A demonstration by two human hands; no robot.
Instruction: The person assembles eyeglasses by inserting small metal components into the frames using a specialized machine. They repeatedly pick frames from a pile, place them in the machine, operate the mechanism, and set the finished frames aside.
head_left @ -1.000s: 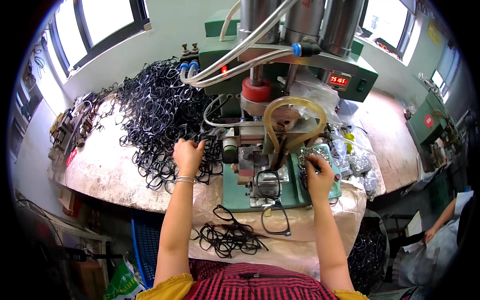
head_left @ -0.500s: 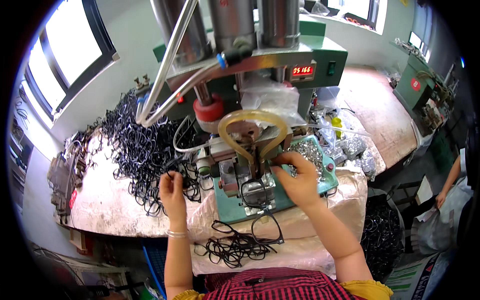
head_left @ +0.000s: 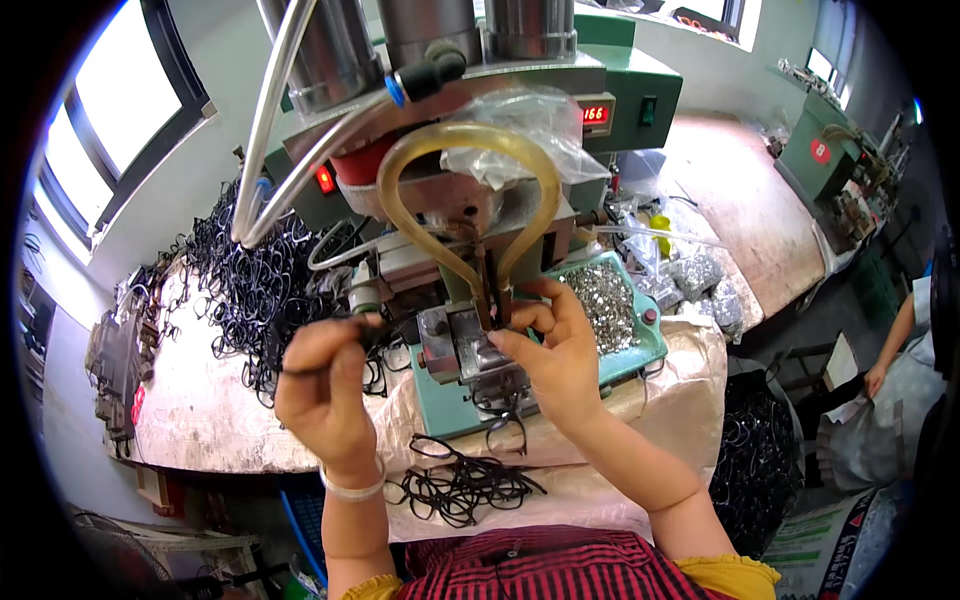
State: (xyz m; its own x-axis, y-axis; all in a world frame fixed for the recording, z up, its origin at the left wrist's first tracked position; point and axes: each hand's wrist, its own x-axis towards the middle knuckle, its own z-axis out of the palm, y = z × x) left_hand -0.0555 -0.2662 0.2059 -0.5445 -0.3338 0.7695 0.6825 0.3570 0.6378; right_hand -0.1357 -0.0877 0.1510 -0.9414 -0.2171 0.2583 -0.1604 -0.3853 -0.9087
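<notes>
Before windowed white walls (head_left: pixel 225 50), pinches a thin, blurred black eyeglass frame (head_left: pixel 378 331) in the curled left hand (head_left: pixel 328 395), left of the press (head_left: pixel 425 205). Holds the right hand (head_left: pixel 555 355) half-curled at the press; cannot tell its contents. Works over a pale, scuffed bench (head_left: pixel 220 420).

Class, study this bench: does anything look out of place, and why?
A crumpled sheet of clear plastic hangs at the front of the green machine, near the yellowish tube loop; it looks more like stray packaging than a machine part.
</notes>
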